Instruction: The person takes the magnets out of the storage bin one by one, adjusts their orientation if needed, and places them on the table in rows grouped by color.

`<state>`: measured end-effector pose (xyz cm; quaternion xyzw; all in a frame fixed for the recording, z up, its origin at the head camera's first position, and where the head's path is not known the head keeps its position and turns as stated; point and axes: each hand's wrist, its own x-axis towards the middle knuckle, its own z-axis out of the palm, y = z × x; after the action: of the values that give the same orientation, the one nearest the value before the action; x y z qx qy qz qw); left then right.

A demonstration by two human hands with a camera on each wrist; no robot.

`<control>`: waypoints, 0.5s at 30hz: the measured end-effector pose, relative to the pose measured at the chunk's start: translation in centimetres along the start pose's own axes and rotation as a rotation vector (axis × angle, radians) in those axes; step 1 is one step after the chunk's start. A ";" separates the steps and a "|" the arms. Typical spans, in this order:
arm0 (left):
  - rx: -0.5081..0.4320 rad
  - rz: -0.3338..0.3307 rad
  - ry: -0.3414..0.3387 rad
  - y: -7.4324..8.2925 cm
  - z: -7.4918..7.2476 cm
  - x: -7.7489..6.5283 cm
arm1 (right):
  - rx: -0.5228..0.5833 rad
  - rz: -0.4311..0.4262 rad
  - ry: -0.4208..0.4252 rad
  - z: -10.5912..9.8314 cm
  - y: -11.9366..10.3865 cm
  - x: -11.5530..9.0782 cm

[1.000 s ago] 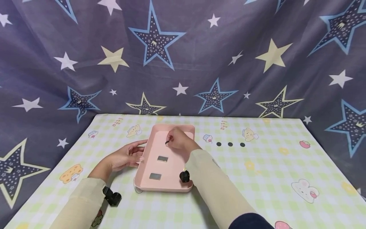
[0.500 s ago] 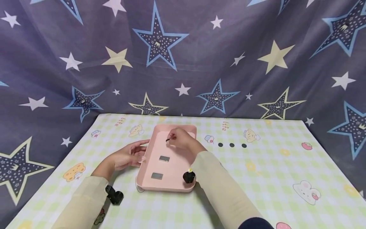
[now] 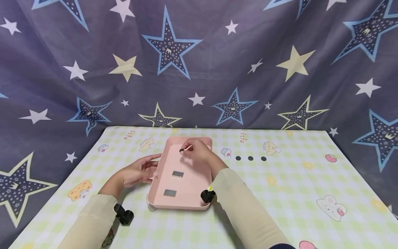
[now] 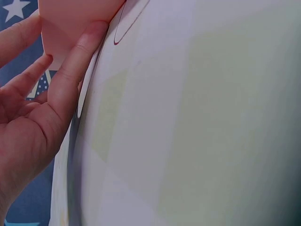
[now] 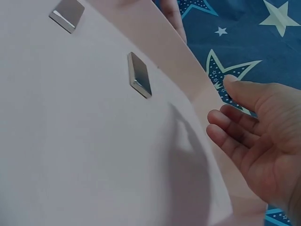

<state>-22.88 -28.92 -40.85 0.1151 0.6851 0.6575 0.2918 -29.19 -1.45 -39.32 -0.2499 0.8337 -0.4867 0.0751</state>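
A pink tray [image 3: 194, 204] lies on the table. Inside it, towards the near left, are two flat silver metal blocks, the nearer block [image 3: 170, 193] and the farther block [image 3: 177, 174]; both show in the right wrist view. Over the tray's far part, my right hand [image 3: 199, 152] pinches a small black disc [image 3: 181, 150] at the fingertips; the right wrist view does not show the disc. My left hand [image 3: 136, 173] rests thumb and fingertips against the tray's left outer side, fingers loosely extended.
Three black discs lie in a row right of the tray: the left disc [image 3: 238, 158], middle disc [image 3: 250, 158] and right disc [image 3: 263, 158]. A checked, cartoon-printed cloth [image 3: 280, 214] covers the table. Behind it hangs a star-patterned curtain [image 3: 214, 65].
My right hand has risen slightly from the tray's floor, still pinching the disc, and its wrist has shifted a little to the right. The left hand stays against the tray.
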 end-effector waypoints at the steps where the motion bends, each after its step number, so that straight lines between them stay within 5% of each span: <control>1: -0.001 -0.001 0.000 -0.1 0.0 0.0 | 0.000 0.003 0.003 -0.1 0.0 -0.1; 15: 0.009 -0.004 0.005 -0.2 -0.2 0.1 | -0.036 0.004 0.030 -1.9 -1.0 -1.1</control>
<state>-23.04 -28.98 -41.06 0.1136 0.6889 0.6542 0.2909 -28.60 0.17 -37.66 -0.2424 0.8438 -0.4752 0.0592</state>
